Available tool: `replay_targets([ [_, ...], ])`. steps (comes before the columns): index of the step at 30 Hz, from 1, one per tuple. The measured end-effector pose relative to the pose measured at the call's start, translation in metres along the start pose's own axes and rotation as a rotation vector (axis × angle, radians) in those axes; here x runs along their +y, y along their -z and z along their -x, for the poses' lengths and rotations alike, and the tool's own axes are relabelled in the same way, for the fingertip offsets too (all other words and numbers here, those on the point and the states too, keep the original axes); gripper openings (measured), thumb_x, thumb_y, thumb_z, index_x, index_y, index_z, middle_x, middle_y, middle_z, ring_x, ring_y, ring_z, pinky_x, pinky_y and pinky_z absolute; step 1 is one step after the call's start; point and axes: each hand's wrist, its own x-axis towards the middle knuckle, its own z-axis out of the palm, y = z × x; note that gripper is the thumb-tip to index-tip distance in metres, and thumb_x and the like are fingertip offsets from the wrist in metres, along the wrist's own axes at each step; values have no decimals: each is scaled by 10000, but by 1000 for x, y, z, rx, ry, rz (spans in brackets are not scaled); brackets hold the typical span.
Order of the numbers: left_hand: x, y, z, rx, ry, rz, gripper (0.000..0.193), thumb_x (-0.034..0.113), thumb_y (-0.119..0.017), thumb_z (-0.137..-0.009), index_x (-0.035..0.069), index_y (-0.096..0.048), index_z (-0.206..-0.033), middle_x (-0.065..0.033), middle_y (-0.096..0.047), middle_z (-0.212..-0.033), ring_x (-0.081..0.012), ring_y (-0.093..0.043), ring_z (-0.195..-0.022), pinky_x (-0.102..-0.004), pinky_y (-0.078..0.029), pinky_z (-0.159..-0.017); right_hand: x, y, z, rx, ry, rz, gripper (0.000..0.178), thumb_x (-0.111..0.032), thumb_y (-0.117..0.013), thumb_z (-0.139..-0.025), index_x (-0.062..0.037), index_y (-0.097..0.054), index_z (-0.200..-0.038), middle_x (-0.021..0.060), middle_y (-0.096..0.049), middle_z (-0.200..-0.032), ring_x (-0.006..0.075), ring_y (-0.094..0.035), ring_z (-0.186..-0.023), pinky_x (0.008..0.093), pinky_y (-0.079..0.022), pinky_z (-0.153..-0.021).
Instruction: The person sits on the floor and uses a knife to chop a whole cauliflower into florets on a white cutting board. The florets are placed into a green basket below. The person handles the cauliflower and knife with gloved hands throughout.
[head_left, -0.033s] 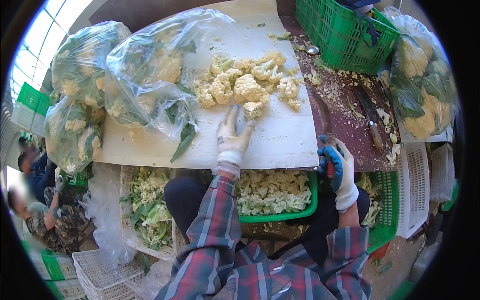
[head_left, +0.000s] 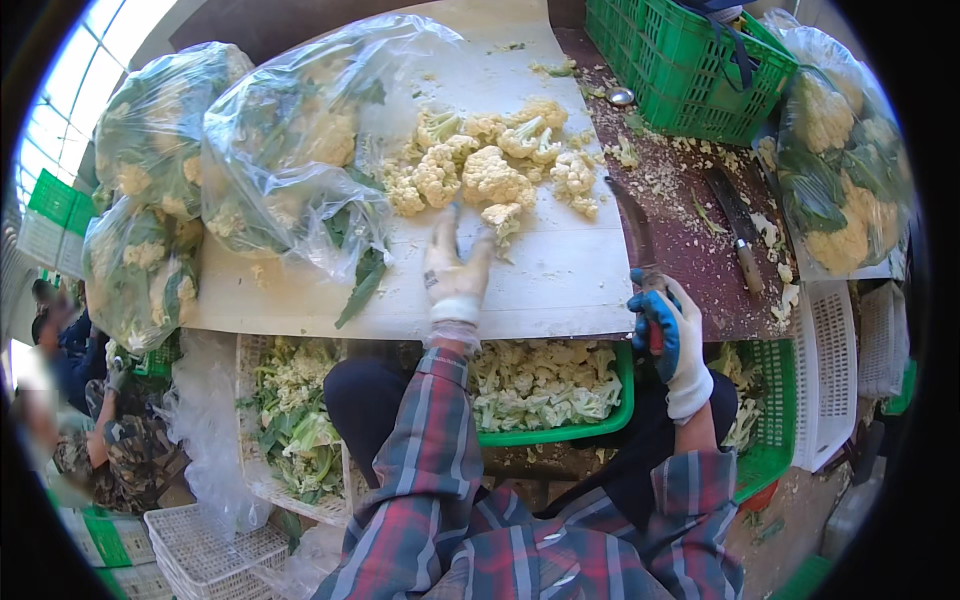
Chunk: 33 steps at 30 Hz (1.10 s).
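My left hand [head_left: 457, 270], in a white glove, hovers over or rests on the white board [head_left: 560, 290]; which one I cannot tell. Its fingers are spread and hold nothing. Just beyond the fingertips lie a small cauliflower floret [head_left: 503, 217] and a larger cauliflower piece [head_left: 495, 178], part of a loose pile of pale yellow florets [head_left: 437, 175]. At the board's right edge, my right hand [head_left: 672, 335], gloved in white and blue, is closed round the handle of a knife [head_left: 635, 225]. The dark, curved blade points away from me.
Plastic bags of cauliflower [head_left: 290, 150] crowd the left. Below the board are a green crate of florets [head_left: 545, 385] and a crate of trimmings [head_left: 300, 425]. A second knife [head_left: 738, 225], a green crate [head_left: 680, 75] and another bag [head_left: 840, 170] are right. A co-worker [head_left: 110, 430] sits far left.
My left hand has shifted slightly left, its fingers a little away from the small floret. The knife in my right hand has tilted slightly left. The whole view has moved a little.
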Motion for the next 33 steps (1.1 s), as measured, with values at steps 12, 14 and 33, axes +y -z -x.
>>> replay_targets([
  [12, -43, -37, -33, -50, 148, 656, 568, 104, -774, -933, 38, -541, -1447, -153, -701, -1237, -261, -716, -1042, -354, -610, -909, 30, -28, -48, -140, -42, 204, 327, -200, -684, -1033, -23, -651, -1306, 0, -676, -864, 47, -566, -639, 232, -474, -553],
  [14, -24, -17, -22, -102, 441, 1070, 413, 192, -707, -1033, 89, -566, -1407, -152, -710, -1219, -296, -733, -1008, -428, -647, -860, 43, -28, -51, -155, -43, 240, 325, -212, -693, -1027, -26, -664, -1292, -10, -669, -863, 45, -565, -634, 233, -477, -552],
  [33, -29, 6, 51, -325, 436, 1042, 594, -34, -666, -960, 86, -465, -1505, -207, -666, -1295, -372, -739, -1074, -464, -655, -898, 57, -2, 26, 0, 341, 626, 318, -235, -676, -979, -16, -687, -1208, 179, -752, -977, 353, -737, -914, 429, -569, -837],
])
